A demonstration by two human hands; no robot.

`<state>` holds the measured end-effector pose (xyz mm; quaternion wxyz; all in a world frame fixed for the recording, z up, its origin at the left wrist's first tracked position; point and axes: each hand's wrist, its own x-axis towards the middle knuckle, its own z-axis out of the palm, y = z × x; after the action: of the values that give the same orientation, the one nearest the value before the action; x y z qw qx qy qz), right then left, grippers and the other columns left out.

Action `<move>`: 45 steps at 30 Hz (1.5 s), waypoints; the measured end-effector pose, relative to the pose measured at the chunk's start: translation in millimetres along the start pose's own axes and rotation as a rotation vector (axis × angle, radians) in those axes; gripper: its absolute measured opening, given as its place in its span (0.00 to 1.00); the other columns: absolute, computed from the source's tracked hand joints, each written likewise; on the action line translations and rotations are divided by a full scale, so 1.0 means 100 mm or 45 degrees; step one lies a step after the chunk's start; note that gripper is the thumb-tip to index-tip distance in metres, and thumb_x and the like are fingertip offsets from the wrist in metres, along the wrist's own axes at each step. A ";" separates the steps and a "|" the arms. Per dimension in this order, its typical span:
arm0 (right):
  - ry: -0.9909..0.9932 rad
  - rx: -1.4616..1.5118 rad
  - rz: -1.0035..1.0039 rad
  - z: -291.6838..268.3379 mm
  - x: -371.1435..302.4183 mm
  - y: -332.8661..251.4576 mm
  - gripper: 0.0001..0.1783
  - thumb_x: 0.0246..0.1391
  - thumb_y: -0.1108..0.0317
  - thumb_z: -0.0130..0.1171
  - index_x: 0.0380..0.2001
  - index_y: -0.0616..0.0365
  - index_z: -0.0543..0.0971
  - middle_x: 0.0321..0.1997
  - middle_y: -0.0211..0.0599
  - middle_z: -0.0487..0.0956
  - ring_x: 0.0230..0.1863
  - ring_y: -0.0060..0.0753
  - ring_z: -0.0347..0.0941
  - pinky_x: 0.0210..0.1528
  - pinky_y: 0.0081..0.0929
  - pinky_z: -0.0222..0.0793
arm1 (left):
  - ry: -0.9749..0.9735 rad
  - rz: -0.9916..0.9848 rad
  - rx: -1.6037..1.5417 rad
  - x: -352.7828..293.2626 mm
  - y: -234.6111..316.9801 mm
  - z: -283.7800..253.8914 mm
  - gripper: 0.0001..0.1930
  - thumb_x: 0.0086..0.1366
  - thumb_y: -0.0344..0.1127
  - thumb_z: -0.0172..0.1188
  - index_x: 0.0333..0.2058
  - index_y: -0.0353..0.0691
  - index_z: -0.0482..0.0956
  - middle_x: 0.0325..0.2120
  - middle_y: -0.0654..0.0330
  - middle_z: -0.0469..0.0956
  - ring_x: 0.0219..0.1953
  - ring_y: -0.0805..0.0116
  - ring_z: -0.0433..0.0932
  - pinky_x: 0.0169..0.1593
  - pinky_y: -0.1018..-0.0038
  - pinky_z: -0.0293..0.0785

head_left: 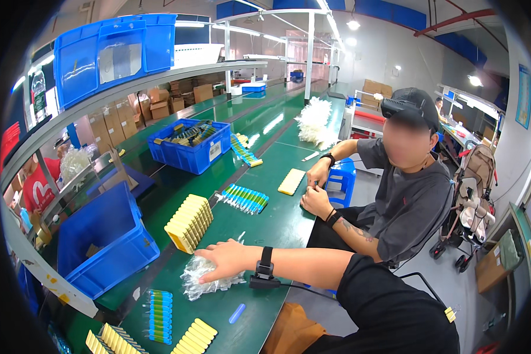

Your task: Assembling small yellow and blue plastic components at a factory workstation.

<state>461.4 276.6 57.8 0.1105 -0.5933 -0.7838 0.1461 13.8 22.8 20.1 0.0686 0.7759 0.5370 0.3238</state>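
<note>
Right now I have the right hand (pixel 224 259) spread wide, palm down over a pile of clear plastic pieces (pixel 211 289), thumb apart from the fingers; I can see nothing gripped in it. The left hand is out of view, so I cannot tell its state. A black strap with a small device (pixel 265 269) circles the right wrist. The pile lies on the green table (pixel 265 230), and just beyond the fingertips stands a yellow ribbed stack (pixel 190 223); whether they touch, I cannot tell. Nearer me lie a blue-and-green row (pixel 160 317), a yellow row (pixel 196 337) and a single blue strip (pixel 237 313). To the left, an open blue bin (pixel 113 266) sits tilted. Farther off are another blue-and-green row (pixel 243 199), a yellow block (pixel 291 182), a filled blue crate (pixel 180 160) and a whitish heap (pixel 317 123). On the right, a co-worker (pixel 404 197) sits with both hands close together at the table edge.
</note>
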 end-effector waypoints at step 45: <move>0.282 -0.194 -0.058 0.27 -0.17 -0.13 0.57 0.53 0.19 0.65 0.71 0.52 0.73 0.61 0.51 0.76 0.62 0.53 0.72 0.59 0.54 0.66 | -0.016 -0.013 0.025 -0.03 0.04 -0.02 0.06 0.67 0.29 0.75 0.41 0.38 0.88 0.38 0.49 0.82 0.39 0.49 0.82 0.45 0.60 0.82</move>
<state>445.1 254.0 37.2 0.1544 -0.5945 -0.7889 0.0172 14.7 18.2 22.1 0.0662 0.7760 0.5434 0.3133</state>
